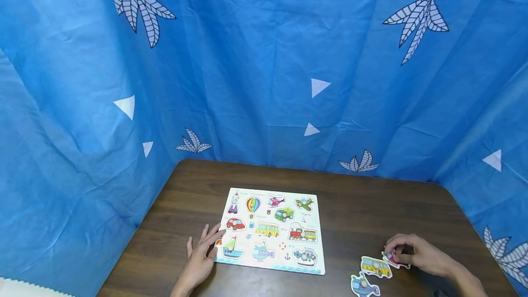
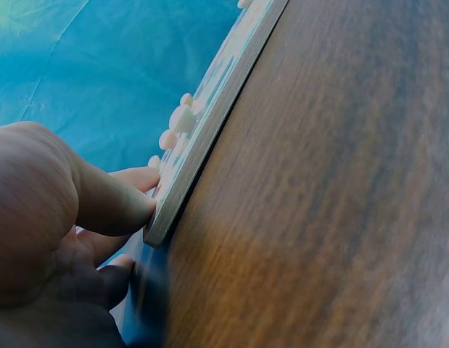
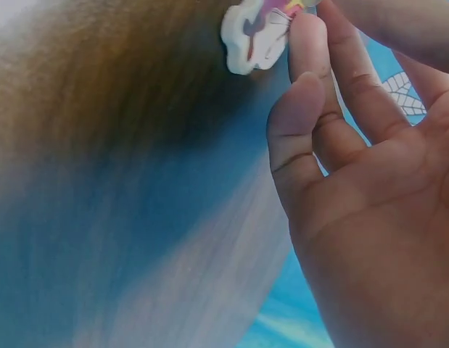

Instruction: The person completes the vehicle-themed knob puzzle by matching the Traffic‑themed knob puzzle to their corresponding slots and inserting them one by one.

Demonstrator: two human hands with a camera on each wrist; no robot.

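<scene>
A wooden knob puzzle board (image 1: 284,253) with vehicle pictures lies flat on the table. My left hand (image 1: 200,258) rests at its near left corner, fingers fairly straight and spread over the left edge. In the left wrist view the thumb (image 2: 115,196) touches the board's edge near the corner. To the right of the board, my right hand (image 1: 429,255) pinches a pink helicopter puzzle piece (image 1: 402,264), partly hidden by the fingers. The right wrist view shows the piece's white border (image 3: 239,51) beyond the fingertips. Beside it lie a yellow bus piece (image 1: 376,267) and a submarine piece (image 1: 365,285).
The dark brown wooden table (image 1: 346,214) carries the board and loose pieces. Blue patterned curtain (image 1: 255,81) hangs behind and along both sides. Knobs (image 2: 182,119) stand up from the board. The bus picture (image 1: 267,229) and submarine picture (image 1: 263,252) on the board are paler.
</scene>
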